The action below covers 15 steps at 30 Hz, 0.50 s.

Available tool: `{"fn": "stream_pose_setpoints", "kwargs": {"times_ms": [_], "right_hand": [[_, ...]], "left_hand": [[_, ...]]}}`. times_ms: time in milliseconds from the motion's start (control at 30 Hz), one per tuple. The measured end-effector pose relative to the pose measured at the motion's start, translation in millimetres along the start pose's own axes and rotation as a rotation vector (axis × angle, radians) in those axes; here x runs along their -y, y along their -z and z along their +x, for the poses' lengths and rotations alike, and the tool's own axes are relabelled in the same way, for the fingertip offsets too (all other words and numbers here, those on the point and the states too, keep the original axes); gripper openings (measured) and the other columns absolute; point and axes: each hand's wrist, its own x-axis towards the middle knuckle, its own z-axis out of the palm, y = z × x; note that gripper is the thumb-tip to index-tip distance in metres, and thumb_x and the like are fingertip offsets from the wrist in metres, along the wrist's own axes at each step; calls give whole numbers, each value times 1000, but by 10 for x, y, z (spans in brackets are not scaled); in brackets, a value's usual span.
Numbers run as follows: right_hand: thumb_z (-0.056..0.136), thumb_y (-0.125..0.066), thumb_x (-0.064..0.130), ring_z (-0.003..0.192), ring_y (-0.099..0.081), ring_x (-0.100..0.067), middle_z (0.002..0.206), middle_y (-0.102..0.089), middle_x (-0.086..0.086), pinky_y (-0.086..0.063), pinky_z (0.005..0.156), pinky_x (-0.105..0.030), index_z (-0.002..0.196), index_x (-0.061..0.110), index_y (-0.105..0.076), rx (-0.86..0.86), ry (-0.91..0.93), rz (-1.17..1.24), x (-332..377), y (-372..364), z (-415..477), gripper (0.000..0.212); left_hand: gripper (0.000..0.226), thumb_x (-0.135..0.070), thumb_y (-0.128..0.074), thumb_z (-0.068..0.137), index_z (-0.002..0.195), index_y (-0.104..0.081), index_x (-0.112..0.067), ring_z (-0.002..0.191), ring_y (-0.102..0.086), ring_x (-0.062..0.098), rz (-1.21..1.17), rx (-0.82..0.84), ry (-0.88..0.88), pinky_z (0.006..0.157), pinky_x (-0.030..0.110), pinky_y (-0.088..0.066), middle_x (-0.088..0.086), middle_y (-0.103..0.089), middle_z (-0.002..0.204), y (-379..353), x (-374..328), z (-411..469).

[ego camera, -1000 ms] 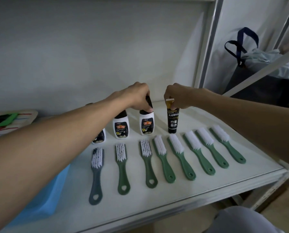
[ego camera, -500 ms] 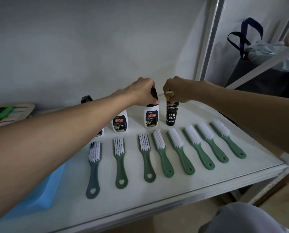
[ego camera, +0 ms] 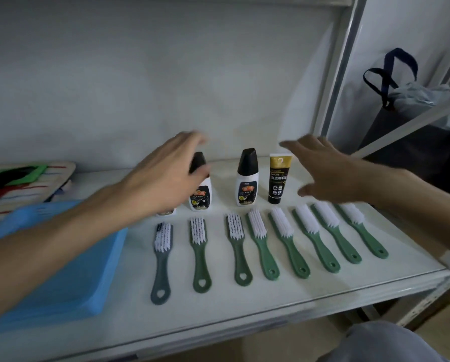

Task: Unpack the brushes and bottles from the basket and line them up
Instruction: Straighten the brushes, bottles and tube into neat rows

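Several green-handled brushes [ego camera: 259, 244] with white bristles lie in a row along the white shelf [ego camera: 271, 296]. Behind them stand white bottles with black caps [ego camera: 246, 178] and a black tube with a gold cap [ego camera: 278, 178]. My left hand [ego camera: 166, 178] hovers open over the left bottles, hiding one almost fully and part of another [ego camera: 200, 197]. My right hand [ego camera: 328, 173] is open, fingers spread, just right of the black tube and above the right brushes. Neither hand holds anything. The blue basket [ego camera: 61, 270] sits at the left, under my left forearm.
A striped flat object [ego camera: 14, 184] with green and red marks leans at the back left. A metal shelf post [ego camera: 336, 74] rises at the right, with a dark bag [ego camera: 401, 100] behind it. The shelf's front edge runs close below the brush handles.
Both hands have let go: the left released the black-capped bottle, the right released the gold-capped tube. Both opened and drew back toward me. The view shifted slightly.
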Motion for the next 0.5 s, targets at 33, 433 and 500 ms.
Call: {"fn": "stream_pose_setpoints", "kwargs": {"times_ms": [33, 433, 500], "right_hand": [[80, -76, 25, 141, -19, -21, 152, -21, -2, -27, 114, -45, 152, 28, -8, 25, 5, 25, 24, 23, -187, 99], [92, -56, 42, 132, -36, -17, 144, -40, 3, -34, 112, -42, 141, 30, -38, 220, -88, 70, 103, -133, -818, 54], [93, -55, 38, 121, -46, -15, 133, -51, 3, -39, 106, -36, 133, 27, -50, 192, -79, 81, 219, -178, -831, 41]], "left_hand": [[46, -34, -57, 93, 134, -45, -17, 128, -46, 22, 83, -3, 63, 102, 36, -38, 1, -48, 139, 90, 138, -308], [20, -14, -43, 97, 112, -55, -6, 76, -60, 31, -136, 169, 565, 70, 34, -44, 12, -61, 78, -303, 442, -1334], [19, -12, -42, 98, 113, -52, -5, 92, -62, 36, -133, 178, 531, 75, 34, -43, 15, -63, 93, -301, 262, -1271]]}}
